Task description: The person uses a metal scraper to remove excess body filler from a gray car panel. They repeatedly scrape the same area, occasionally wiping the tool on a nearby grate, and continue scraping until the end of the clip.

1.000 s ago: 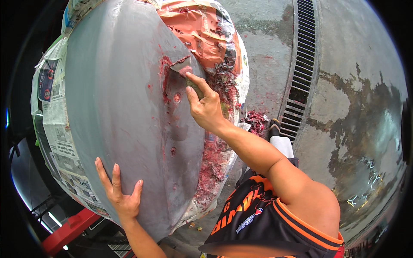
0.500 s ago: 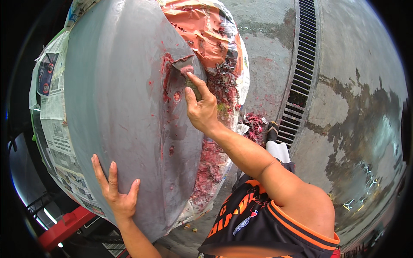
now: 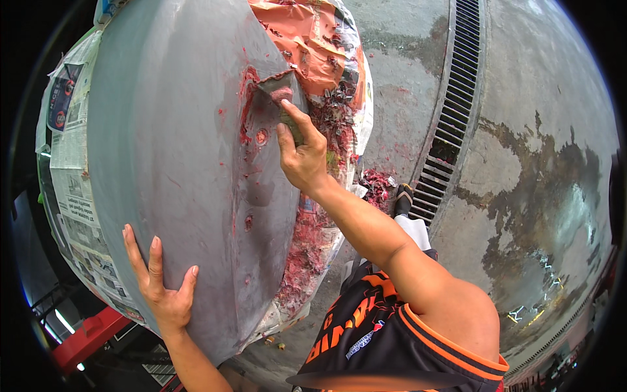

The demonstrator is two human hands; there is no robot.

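Observation:
A large curved grey panel (image 3: 183, 130), apparently of a vehicle, fills the left and middle. My right hand (image 3: 304, 157) grips a wide-bladed scraper (image 3: 279, 81), whose blade lies against the panel near its upper right edge. Reddish residue sits on the blade, and most of the handle is hidden under my fingers. Beside the blade runs a ragged streak of red filler (image 3: 247, 98), with a round red spot (image 3: 262, 136) below it. Fingers spread, my left hand (image 3: 163, 291) rests on the lower left of the panel, holding nothing.
Newspaper (image 3: 72, 176) covers the left side. Orange and white masking paper (image 3: 294, 36), strewn with red scrapings (image 3: 336, 124), borders the panel's right. More scrapings (image 3: 375, 186) lie on the concrete floor beside my foot. A drain grate (image 3: 452, 108) crosses the floor. A red beam (image 3: 91, 336) stands lower left.
The whole view has shifted slightly, moving the panel left in the picture. The scraper blade has slid a little up and right along the panel. My left hand keeps its place on the surface.

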